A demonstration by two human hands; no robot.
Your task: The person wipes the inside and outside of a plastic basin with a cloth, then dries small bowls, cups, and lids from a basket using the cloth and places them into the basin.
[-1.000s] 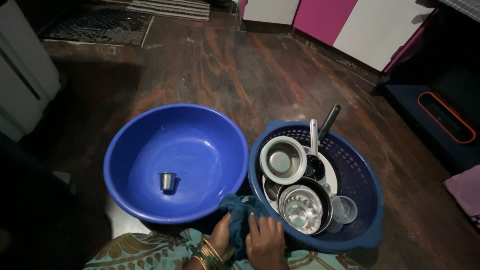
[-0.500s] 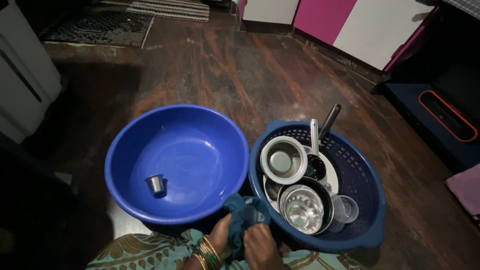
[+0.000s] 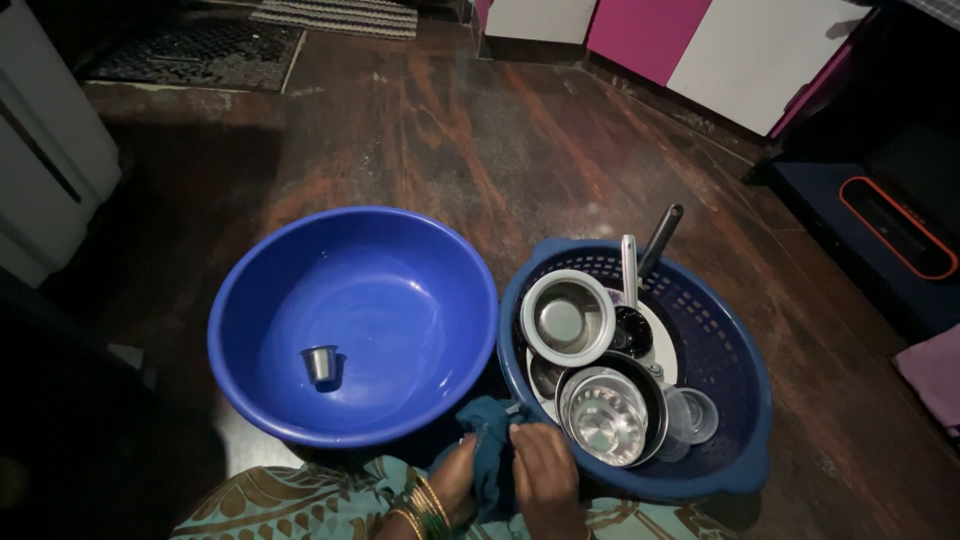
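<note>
Both my hands are at the bottom edge, between the two containers. My left hand (image 3: 452, 482), with bangles at the wrist, and my right hand (image 3: 545, 475) are closed on a teal cloth (image 3: 490, 440) bunched between them. Just right of them stands a blue perforated basket (image 3: 725, 330) holding steel bowls (image 3: 567, 317), a steel dish (image 3: 606, 418), a clear glass (image 3: 692, 415) and upright utensils (image 3: 645, 255). To the left sits a big blue basin (image 3: 290, 260) with one small steel cup (image 3: 320, 364) standing inside.
The floor (image 3: 480, 140) is dark reddish-brown. A white appliance (image 3: 45, 150) stands at the left, a mat (image 3: 190, 45) at the back left, pink and white cabinets (image 3: 720, 50) at the back right. A dark box with an orange outline (image 3: 895, 225) lies at the right.
The small steel cup has slid a little left inside the basin and then settled. My hands have shifted slightly around the teal cloth.
</note>
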